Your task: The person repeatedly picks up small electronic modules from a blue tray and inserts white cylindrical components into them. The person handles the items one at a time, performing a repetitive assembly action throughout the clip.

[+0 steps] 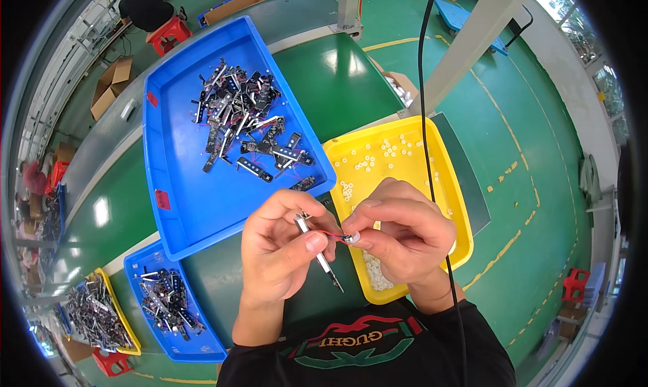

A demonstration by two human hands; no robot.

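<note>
My left hand (277, 245) is closed around a slim silver-and-black electronic assembly (325, 264), which slants down to the right with its dark pointed end sticking out below. Red and dark wires (329, 234) run from it toward my right hand (408, 231). There my thumb and forefinger pinch a small white round piece (354, 238) at the wire ends; whether the wires pass through it is too small to tell. Both hands are over the near edge of a yellow tray (378, 177) with many loose white rings. At the far left, a large blue tray (179, 184) holds a heap of similar assemblies (236, 110).
A smaller blue tray (209, 343) and a yellow-rimmed tray (135, 343), both with more assemblies, stand at the lower left. A black cable (421, 63) hangs down past my right hand. A grey post (472, 42) rises beyond the table. A person (143, 5) sits far off on a red stool (169, 36).
</note>
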